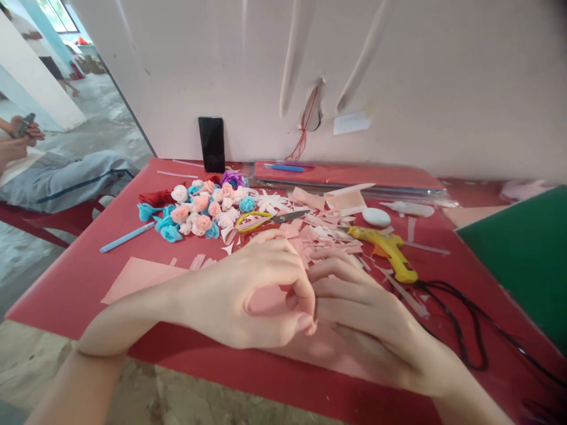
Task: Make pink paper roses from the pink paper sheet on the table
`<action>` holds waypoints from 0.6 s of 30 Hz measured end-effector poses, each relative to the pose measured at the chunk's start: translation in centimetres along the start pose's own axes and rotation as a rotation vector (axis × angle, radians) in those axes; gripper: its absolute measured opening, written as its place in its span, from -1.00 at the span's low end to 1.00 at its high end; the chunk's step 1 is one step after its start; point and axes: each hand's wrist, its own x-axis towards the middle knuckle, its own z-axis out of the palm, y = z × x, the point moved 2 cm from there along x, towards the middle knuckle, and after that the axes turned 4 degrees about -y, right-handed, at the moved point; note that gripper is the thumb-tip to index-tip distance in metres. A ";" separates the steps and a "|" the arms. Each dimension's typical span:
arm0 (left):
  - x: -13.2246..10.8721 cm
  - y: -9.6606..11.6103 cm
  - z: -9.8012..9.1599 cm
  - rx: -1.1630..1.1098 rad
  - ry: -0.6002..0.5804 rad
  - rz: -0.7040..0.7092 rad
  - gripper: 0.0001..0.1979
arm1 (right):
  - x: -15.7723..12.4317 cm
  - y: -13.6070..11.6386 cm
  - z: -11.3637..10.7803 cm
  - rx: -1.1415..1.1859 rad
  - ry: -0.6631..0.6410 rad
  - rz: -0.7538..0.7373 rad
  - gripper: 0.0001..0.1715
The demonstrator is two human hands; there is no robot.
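Note:
My left hand is closed, thumb and index finger pressed together. Its fingertips meet those of my right hand, whose fingers are bent with the thumb hidden. Whatever sits between the fingertips is too small and covered to make out. Under both hands lies pink paper on the red tabletop. Just beyond them are pink paper scraps and yellow-handled scissors. A yellow glue gun rests to the right of my right hand.
Pink, white and blue paper roses are heaped at the back left near a blue stick. A black phone leans against the white panel. The gun's black cord loops at right beside a green sheet. Another person sits left.

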 end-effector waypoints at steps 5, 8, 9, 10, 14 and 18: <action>0.0 -0.5 0.1 0.026 -0.001 0.076 -0.93 | 0.1 -0.3 -0.1 0.105 -0.024 0.061 -0.76; 0.0 -0.7 0.3 0.050 0.021 0.111 -0.93 | 0.5 -0.6 -0.3 0.186 -0.055 0.069 -0.81; 0.1 -0.7 0.4 0.058 0.024 0.121 -0.93 | 0.6 -0.7 -0.3 0.211 -0.068 0.077 -0.83; 0.1 -0.8 0.4 0.067 0.019 0.124 -0.93 | 0.7 -0.7 -0.4 0.232 -0.078 0.081 -0.85; 0.1 -0.8 0.5 0.092 -0.004 0.119 -0.91 | 1.1 -0.7 -0.5 0.277 -0.103 0.095 -0.87; 0.2 -0.8 0.7 0.063 -0.007 0.131 -0.89 | 1.4 -0.7 -0.5 0.280 -0.111 0.093 -0.81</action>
